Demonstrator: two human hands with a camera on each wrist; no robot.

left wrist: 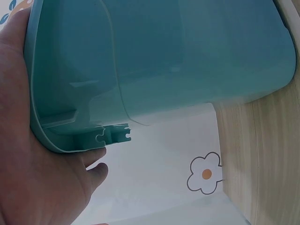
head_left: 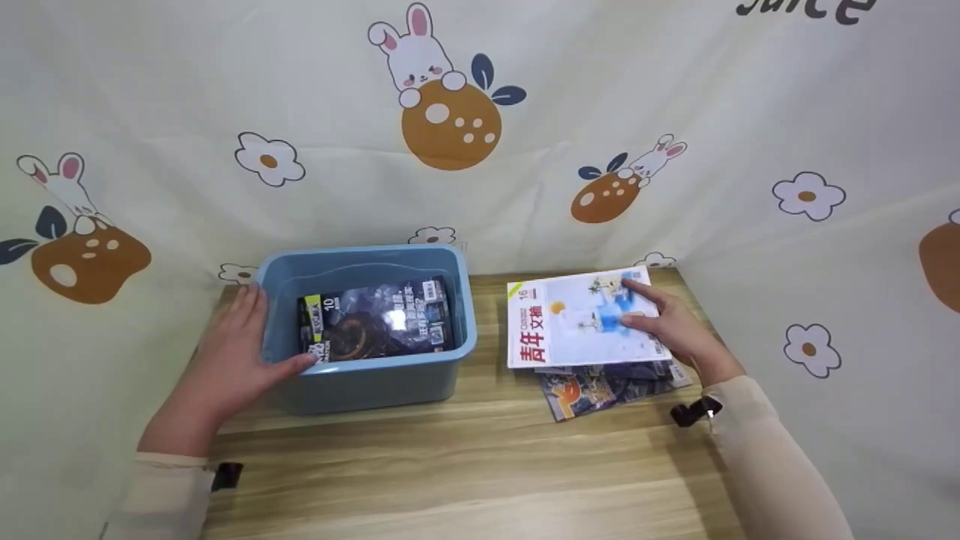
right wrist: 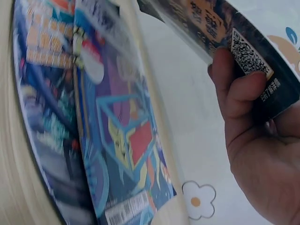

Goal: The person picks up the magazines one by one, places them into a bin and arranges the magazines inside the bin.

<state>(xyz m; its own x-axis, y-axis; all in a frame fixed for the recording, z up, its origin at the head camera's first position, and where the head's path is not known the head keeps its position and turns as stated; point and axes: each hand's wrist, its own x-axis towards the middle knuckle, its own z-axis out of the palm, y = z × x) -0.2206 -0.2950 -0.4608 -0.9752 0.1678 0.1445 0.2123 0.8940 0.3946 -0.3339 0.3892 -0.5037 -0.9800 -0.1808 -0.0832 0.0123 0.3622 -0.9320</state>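
Magazine [head_left: 577, 334] shows its back [right wrist: 248, 51] only in right-wrist view.

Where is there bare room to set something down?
On the table, in front of the bin and lower magazines; also, narrower, between them. Crowded: inside the bin, where a dark magazine lies, and beneath the white magazine in the right hand.

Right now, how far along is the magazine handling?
Apparently done: a dark-covered magazine lies in the blue plastic bin, which the left hand grips. In hand: the right hand holds a white-covered magazine. Probably left: at least two magazines below it on the wood-grain table.
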